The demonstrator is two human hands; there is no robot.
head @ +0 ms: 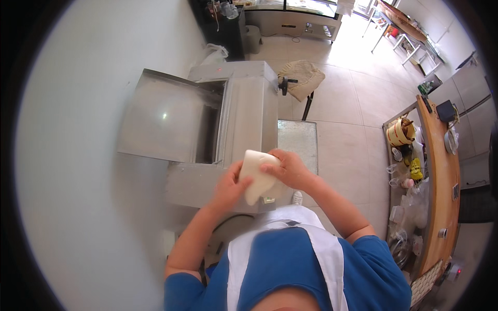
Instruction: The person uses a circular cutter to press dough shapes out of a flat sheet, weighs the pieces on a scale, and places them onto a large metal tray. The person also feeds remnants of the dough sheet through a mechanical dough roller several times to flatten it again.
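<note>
Between my two hands is a pale, folded slab of dough (256,177), held up near the front of a metal dough sheeter (249,116). My left hand (229,186) grips its left edge, thumb on the near face. On the other side my right hand (288,167) holds the upper right part, with the thumb lying across the dough. The fingers behind the slab are mostly hidden. The machine has a sloping metal feed plate (167,116) at its left, beside a dark opening, and a black hand crank (284,85) at its far right corner.
A metal tray (298,144) juts out at the machine's right, below a cloth-covered thing (301,77). A wooden-topped workbench (441,175) runs along the right, its lower shelf full of bags and containers. The wall (78,155) is close on my left. A glass display case (291,23) stands at the back.
</note>
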